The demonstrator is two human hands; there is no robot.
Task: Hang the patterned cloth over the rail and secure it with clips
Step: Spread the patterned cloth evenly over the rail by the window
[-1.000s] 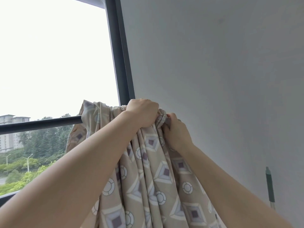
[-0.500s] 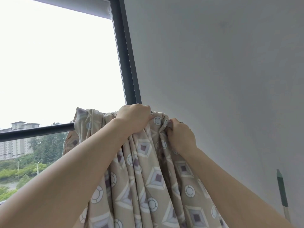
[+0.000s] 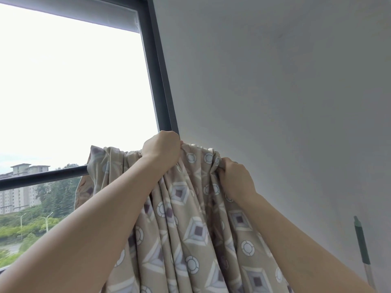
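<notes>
left hand (image 3: 161,149) fisted on patterned cloth (image 3: 190,218) top, frame centre | right hand (image 3: 236,178) pinching its right edge, fingertips buried in folds | rail (image 3: 42,177) mostly hidden under cloth | window frame (image 3: 160,85), grey wall (image 3: 285,81) behind

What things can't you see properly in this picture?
- Rail under the patterned cloth: covered by the cloth, head view.
- Cloth's bottom edge: cut off by the frame's lower edge.
- Fingertips of left hand and right hand: buried in folds.
- Clips: none visible.
- Green pole: its bottom leaves the frame.
</notes>
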